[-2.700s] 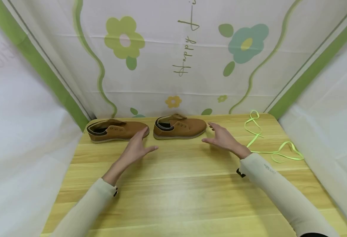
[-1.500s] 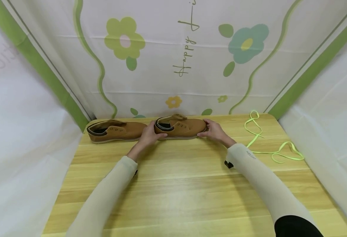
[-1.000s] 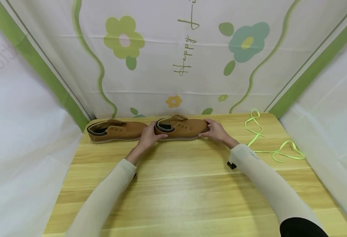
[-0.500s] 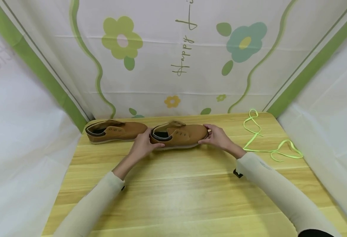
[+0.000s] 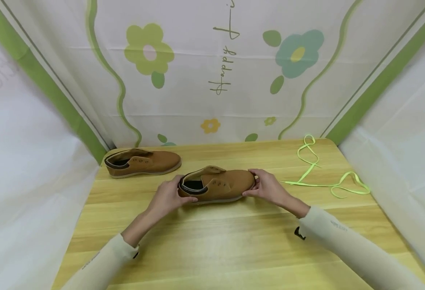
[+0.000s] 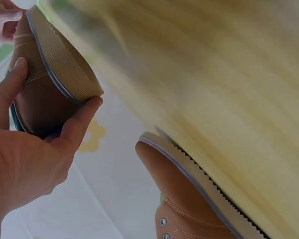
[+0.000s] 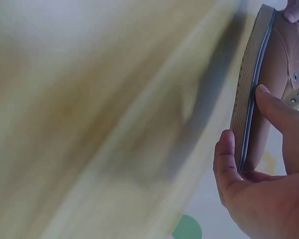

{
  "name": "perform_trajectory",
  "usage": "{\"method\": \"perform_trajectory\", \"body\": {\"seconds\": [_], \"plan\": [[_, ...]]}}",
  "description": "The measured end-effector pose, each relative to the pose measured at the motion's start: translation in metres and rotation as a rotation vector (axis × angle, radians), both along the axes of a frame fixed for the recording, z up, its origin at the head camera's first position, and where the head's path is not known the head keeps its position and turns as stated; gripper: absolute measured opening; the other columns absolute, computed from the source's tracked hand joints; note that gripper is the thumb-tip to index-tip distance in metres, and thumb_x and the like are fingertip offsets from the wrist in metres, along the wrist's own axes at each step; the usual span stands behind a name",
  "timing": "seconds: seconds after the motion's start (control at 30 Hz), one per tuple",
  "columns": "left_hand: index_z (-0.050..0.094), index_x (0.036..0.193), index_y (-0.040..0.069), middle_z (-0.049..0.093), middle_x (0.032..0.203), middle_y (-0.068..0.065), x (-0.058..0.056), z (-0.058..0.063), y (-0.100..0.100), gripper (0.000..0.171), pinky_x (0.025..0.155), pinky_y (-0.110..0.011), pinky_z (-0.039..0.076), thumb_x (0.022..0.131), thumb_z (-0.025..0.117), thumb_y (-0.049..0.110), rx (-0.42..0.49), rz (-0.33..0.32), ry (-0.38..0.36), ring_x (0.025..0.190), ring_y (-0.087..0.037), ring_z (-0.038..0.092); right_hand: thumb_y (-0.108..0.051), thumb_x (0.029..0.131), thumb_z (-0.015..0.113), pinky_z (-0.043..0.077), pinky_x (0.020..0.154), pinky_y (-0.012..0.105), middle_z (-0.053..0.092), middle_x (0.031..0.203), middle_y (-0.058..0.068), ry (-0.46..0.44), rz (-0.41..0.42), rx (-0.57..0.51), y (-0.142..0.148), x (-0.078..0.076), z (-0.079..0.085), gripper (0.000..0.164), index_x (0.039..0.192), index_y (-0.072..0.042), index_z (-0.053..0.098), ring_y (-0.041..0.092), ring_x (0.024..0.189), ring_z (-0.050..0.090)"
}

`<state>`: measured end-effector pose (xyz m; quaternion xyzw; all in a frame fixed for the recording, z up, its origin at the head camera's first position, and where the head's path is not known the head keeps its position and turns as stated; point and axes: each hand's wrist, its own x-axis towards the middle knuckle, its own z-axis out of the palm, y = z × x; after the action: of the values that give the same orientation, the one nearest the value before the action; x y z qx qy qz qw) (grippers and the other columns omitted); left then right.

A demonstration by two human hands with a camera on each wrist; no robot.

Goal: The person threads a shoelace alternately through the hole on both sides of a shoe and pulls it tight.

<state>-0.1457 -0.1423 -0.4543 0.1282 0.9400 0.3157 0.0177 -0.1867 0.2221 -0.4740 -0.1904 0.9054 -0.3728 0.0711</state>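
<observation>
A brown shoe [image 5: 230, 183] with bare eyelets and no lace is held between both hands, its toe to the right. My left hand [image 5: 166, 198] grips the heel, thumb along the near side. At the toe, my right hand [image 5: 270, 187] pinches the front with thumb and fingers. The right wrist view shows the sole edge [image 7: 251, 89] raised a little off the table. The matching brown shoe [image 5: 154, 162], also unlaced, stands at the back left of the table. To the right lies a loose neon-yellow shoelace [image 5: 308, 173].
The wooden table [image 5: 212, 249] has a back edge meeting a white curtain [image 5: 197, 80] printed with flowers. White fabric walls [image 5: 27, 161] with green edging stand at the left and right.
Both hands reached the right-hand shoe, took hold of heel and toe, and drew it toward the front, away from the other shoe. The left-hand shoe stayed in place.
</observation>
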Motion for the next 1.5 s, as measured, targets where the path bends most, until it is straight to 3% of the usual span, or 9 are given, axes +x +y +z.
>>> {"method": "perform_trajectory", "body": {"seconds": [0.17,0.37,0.53,0.7,1.07,1.23,1.33,1.5], "plan": [[0.059,0.140,-0.004,0.076,0.096,-0.011,0.015,-0.005,-0.002,0.086,0.068,-0.034,0.058,0.076,0.097,0.039,-0.009,-0.002,0.023,0.074,-0.014,0.069,-0.018,0.079,0.096,0.060,0.069,0.023,0.065,0.126,0.027,-0.003,0.002,-0.018,-0.003,0.018,-0.003,0.089,0.148,0.012,0.049,0.013,0.081,0.073],[0.061,0.135,-0.006,0.076,0.092,-0.012,0.023,-0.010,-0.001,0.084,0.066,-0.034,0.058,0.074,0.099,0.037,-0.032,-0.024,0.084,0.069,-0.013,0.066,-0.018,0.078,0.097,0.060,0.069,0.023,0.066,0.125,0.026,0.025,0.010,-0.022,-0.004,0.031,-0.010,0.084,0.145,0.010,0.053,0.010,0.079,0.072],[0.063,0.133,-0.005,0.076,0.092,-0.012,0.028,-0.016,-0.002,0.081,0.066,-0.030,0.057,0.072,0.100,0.035,-0.015,-0.035,0.096,0.071,-0.012,0.067,-0.023,0.078,0.097,0.061,0.080,0.035,0.065,0.129,0.025,0.084,0.006,0.027,-0.005,0.041,-0.015,0.082,0.142,0.008,0.057,0.017,0.089,0.072],[0.064,0.128,-0.001,0.077,0.097,-0.012,0.032,-0.023,-0.001,0.075,0.068,-0.030,0.058,0.070,0.101,0.030,0.010,-0.044,0.099,0.082,-0.019,0.073,-0.026,0.076,0.099,0.058,0.092,0.047,0.066,0.131,0.025,0.132,-0.015,0.088,-0.005,0.047,-0.019,0.084,0.141,0.007,0.059,0.028,0.105,0.070],[0.061,0.134,-0.003,0.076,0.104,-0.012,0.036,-0.024,0.000,0.080,0.071,-0.031,0.059,0.073,0.100,0.031,0.017,-0.051,0.099,0.087,-0.020,0.073,-0.025,0.075,0.099,0.057,0.094,0.048,0.066,0.133,0.026,0.148,-0.023,0.114,-0.007,0.049,-0.019,0.086,0.141,0.010,0.057,0.031,0.108,0.069],[0.059,0.139,-0.002,0.075,0.114,-0.016,0.036,-0.025,0.000,0.084,0.078,-0.038,0.061,0.074,0.099,0.033,0.022,-0.054,0.093,0.096,-0.026,0.074,-0.026,0.081,0.095,0.057,0.088,0.044,0.068,0.128,0.021,0.073,0.043,0.142,0.000,0.045,-0.011,0.084,0.146,0.009,0.053,0.026,0.102,0.068],[0.057,0.143,0.000,0.072,0.127,-0.019,0.037,-0.024,-0.002,0.089,0.088,-0.046,0.061,0.073,0.100,0.033,0.020,-0.062,0.126,0.109,-0.034,0.072,-0.023,0.085,0.092,0.058,0.085,0.041,0.068,0.129,0.021,0.025,0.117,0.163,0.007,0.037,-0.004,0.079,0.146,0.010,0.053,0.026,0.100,0.070],[0.057,0.146,0.004,0.062,0.145,-0.015,0.037,-0.018,-0.001,0.089,0.102,-0.050,0.056,0.074,0.099,0.035,0.018,-0.122,0.259,0.129,-0.035,0.063,-0.019,0.093,0.084,0.061,0.084,0.044,0.069,0.128,0.027,0.025,0.180,0.178,0.023,0.027,0.003,0.064,0.140,0.015,0.057,0.033,0.103,0.073]]}}
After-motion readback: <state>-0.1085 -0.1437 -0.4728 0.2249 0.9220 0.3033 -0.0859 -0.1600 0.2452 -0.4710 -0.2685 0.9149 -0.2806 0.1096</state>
